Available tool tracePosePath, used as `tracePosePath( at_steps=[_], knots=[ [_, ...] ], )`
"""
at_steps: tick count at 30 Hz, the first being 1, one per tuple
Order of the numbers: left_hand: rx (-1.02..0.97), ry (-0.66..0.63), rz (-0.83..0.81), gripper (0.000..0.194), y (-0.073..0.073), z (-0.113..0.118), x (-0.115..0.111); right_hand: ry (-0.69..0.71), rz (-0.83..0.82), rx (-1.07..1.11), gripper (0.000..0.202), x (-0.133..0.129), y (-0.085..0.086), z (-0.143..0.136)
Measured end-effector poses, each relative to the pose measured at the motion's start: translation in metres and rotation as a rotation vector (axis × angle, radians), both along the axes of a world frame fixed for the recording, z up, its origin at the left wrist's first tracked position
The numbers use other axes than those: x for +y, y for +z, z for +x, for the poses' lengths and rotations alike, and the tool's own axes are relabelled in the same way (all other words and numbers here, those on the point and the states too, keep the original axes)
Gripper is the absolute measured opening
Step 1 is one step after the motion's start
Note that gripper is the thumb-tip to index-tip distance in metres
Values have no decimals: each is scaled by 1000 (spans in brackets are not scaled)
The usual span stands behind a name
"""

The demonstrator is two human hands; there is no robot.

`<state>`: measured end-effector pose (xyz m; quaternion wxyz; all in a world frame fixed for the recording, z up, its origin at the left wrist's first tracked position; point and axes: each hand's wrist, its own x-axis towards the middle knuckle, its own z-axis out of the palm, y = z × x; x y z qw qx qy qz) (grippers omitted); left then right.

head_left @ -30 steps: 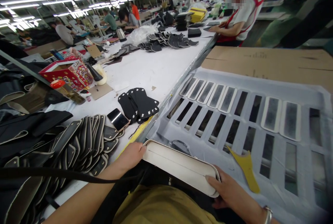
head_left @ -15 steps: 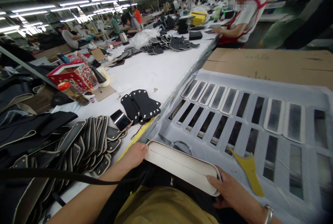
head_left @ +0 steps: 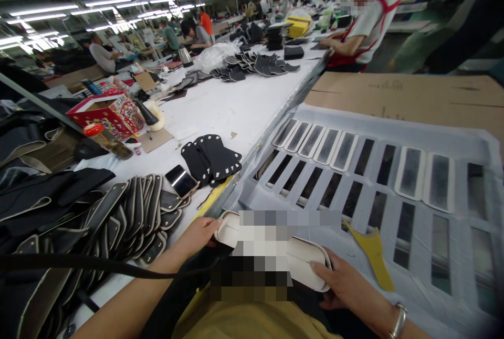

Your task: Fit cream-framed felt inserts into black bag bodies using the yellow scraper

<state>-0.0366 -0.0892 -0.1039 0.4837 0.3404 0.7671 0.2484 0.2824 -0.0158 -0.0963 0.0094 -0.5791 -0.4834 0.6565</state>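
In front of my body I hold a long, pale, rounded-end leather panel (head_left: 309, 263) with a raised rim and a thin line along its middle. A pixelated patch hides its centre. My left hand (head_left: 200, 235) pinches the panel's left end between thumb and fingers. At the other end my right hand (head_left: 342, 281) grips it, thumb on top and fingers beneath. The panel slopes down toward the right. Just right of my right hand, a yellow curved piece (head_left: 374, 257) lies on the grey slotted plastic tray (head_left: 417, 126).
Several white-rimmed oblong panels (head_left: 311, 141) rest on the tray. Dark pieces with pale edges (head_left: 134, 213) pile up on the left, beside a phone (head_left: 181, 180) and black pieces (head_left: 214, 160). Cardboard (head_left: 405, 92) lies behind the tray. A co-worker (head_left: 370, 29) stands at the table's far right.
My hands and the panel have shifted very slightly, with both grips kept. The whole view has moved a little. A pixelated patch now covers the panel's middle.
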Motion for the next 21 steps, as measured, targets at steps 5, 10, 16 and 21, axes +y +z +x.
tracePosePath(
  at_steps=[5,10,16,21],
  knots=[
    [586,-336,32,26,6,7,7,-1,-5,-4,33,1,5,-2],
    [648,-356,34,26,7,10,7,36,-6,7,33,1,2,1],
    [677,-384,46,32,1,7,7,48,2,-9,34,2,-4,3],
    [693,-384,35,34,4,10,10,33,3,11,39,2,-11,4]
  ],
)
